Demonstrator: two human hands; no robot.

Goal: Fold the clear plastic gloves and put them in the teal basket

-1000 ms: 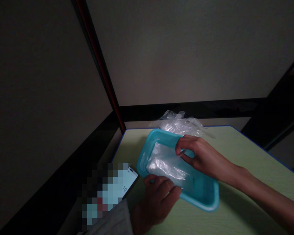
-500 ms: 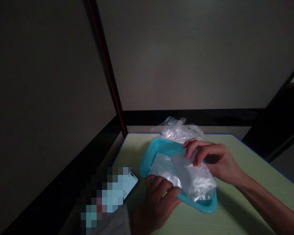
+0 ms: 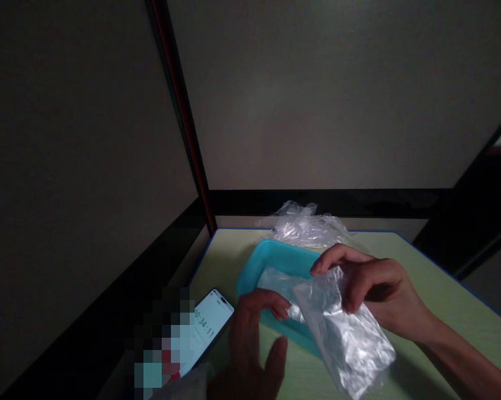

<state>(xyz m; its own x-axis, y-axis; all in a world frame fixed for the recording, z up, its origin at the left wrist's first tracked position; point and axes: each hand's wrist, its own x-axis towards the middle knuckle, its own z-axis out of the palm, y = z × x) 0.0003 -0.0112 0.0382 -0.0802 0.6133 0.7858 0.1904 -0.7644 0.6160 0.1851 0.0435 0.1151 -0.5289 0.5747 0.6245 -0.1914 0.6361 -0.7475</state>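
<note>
Between the thumb and fingers of my right hand (image 3: 379, 289) is a clear plastic bag (image 3: 344, 333), folded flat and crinkled. It hangs tilted over the right part of a turquoise tray (image 3: 281, 253) and hides that part. Another folded clear plastic bag (image 3: 277, 279) lies inside the tray. My left hand (image 3: 256, 339) is at the tray's near left edge, thumb and fingers apart, with nothing held. Its fingertips are close to the bag in the tray; whether they touch it I cannot tell.
A loose heap of clear plastic (image 3: 306, 225) lies at the table's back edge. To the left, a phone (image 3: 209, 322) shows running digits. The pale green table (image 3: 400, 255) has a blue edge and stands against a grey wall (image 3: 317, 111).
My right hand has brought its bag nearer and to the right, out past the tray's near edge. My left hand has let go of the tray's rim and drawn back, fingers spreading.
</note>
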